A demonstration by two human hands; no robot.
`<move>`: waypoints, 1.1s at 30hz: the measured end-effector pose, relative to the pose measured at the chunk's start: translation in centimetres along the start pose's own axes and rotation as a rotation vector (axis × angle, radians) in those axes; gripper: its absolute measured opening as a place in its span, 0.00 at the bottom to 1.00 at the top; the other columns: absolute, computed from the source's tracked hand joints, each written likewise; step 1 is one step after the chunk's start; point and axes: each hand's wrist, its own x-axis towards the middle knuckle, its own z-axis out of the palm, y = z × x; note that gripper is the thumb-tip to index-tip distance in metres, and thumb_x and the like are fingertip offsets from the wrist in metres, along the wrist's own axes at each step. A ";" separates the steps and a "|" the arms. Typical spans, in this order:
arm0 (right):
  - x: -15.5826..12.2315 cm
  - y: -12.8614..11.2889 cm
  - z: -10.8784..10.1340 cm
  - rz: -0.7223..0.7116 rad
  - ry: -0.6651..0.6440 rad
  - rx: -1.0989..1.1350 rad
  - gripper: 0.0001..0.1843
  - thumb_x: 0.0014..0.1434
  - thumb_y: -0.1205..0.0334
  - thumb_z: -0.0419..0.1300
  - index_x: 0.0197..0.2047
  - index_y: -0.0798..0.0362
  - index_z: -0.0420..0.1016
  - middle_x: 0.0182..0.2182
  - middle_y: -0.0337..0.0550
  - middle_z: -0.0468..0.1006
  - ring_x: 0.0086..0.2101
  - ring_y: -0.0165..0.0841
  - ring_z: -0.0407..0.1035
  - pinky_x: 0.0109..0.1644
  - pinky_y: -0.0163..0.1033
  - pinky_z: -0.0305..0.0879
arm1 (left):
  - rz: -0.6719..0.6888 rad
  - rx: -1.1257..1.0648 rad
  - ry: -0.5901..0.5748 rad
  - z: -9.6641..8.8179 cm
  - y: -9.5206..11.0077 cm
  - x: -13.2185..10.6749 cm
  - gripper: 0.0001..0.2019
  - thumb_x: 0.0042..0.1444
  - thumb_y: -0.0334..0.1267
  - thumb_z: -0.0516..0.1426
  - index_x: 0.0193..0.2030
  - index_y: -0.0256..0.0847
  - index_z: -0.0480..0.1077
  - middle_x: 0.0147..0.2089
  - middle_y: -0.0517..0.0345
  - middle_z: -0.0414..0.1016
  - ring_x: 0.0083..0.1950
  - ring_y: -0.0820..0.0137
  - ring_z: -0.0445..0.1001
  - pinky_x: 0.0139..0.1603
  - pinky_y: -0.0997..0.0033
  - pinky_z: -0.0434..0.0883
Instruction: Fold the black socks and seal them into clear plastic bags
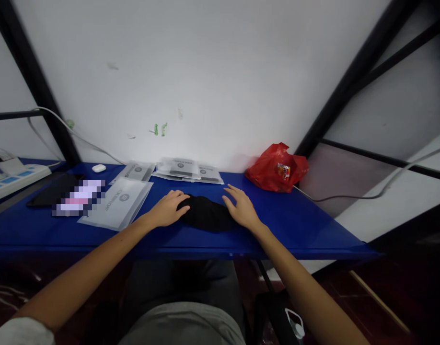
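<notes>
A black piece of soft cloth lies in a low heap near the front edge of the blue table; its exact kind cannot be made out. My left hand rests at the cloth's left end, its thumb and fingers apart and touching the fabric. On the other side, my right hand is open with fingers spread, its thumb side at the cloth's right end. Neither hand grips the cloth.
Flat translucent printed bags lie to the left, with several more bags along the wall. A red plastic bag sits at back right. Farther left are a phone, a dark tablet-like slab, a white earbud case and a power strip.
</notes>
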 end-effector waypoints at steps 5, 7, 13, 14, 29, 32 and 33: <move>0.4 -5.9 0.1 -0.321 -0.163 0.058 0.21 0.63 0.55 0.50 0.56 0.50 0.70 0.61 0.50 0.62 0.61 0.41 0.55 0.63 0.54 0.52 | -0.100 -0.008 0.151 -0.7 -0.3 -0.6 0.18 0.61 0.41 0.47 0.54 0.39 0.65 0.53 0.51 0.67 0.55 0.63 0.63 0.60 0.62 0.58; 0.6 -7.1 0.7 -0.394 -0.231 0.064 0.20 0.63 0.55 0.50 0.56 0.50 0.70 0.62 0.50 0.60 0.61 0.43 0.54 0.63 0.55 0.51 | -0.150 -0.007 0.172 -0.8 -0.7 -0.9 0.17 0.60 0.41 0.48 0.54 0.39 0.65 0.53 0.51 0.67 0.55 0.63 0.63 0.60 0.62 0.58; 1.0 -6.8 1.7 -0.375 -0.362 0.035 0.19 0.63 0.58 0.50 0.54 0.48 0.71 0.62 0.50 0.60 0.62 0.45 0.53 0.63 0.59 0.48 | -0.195 -0.055 0.146 -0.2 -2.2 -1.6 0.20 0.59 0.45 0.48 0.56 0.40 0.63 0.55 0.50 0.67 0.57 0.63 0.63 0.60 0.63 0.58; 1.0 -6.5 1.7 -0.368 -0.371 0.035 0.19 0.64 0.58 0.50 0.55 0.48 0.71 0.62 0.50 0.60 0.62 0.44 0.53 0.64 0.59 0.48 | -0.233 -0.055 0.143 -0.2 -2.3 -1.7 0.21 0.58 0.46 0.48 0.56 0.39 0.63 0.55 0.49 0.67 0.57 0.62 0.64 0.59 0.63 0.59; 0.1 -5.2 2.0 -0.317 -0.430 0.075 0.22 0.63 0.60 0.50 0.60 0.42 0.64 0.64 0.44 0.56 0.64 0.43 0.47 0.65 0.61 0.43 | -0.648 -0.365 0.038 -0.1 -0.3 1.2 0.11 0.46 0.44 0.59 0.28 0.38 0.67 0.30 0.54 0.74 0.32 0.67 0.73 0.28 0.73 0.63; 0.0 -4.8 1.7 -0.308 -0.419 0.072 0.21 0.63 0.59 0.50 0.59 0.44 0.66 0.64 0.45 0.56 0.64 0.43 0.47 0.65 0.60 0.44 | -0.653 -0.402 0.068 0.3 -0.5 1.9 0.06 0.45 0.37 0.59 0.29 0.38 0.66 0.29 0.55 0.73 0.32 0.68 0.72 0.29 0.74 0.64; -0.1 -4.6 1.5 -0.299 -0.416 0.068 0.20 0.63 0.58 0.50 0.58 0.44 0.67 0.64 0.46 0.57 0.64 0.43 0.47 0.65 0.60 0.44 | -0.655 -0.384 0.080 0.1 -0.6 2.0 0.05 0.45 0.36 0.58 0.29 0.38 0.66 0.29 0.55 0.73 0.32 0.68 0.72 0.29 0.73 0.64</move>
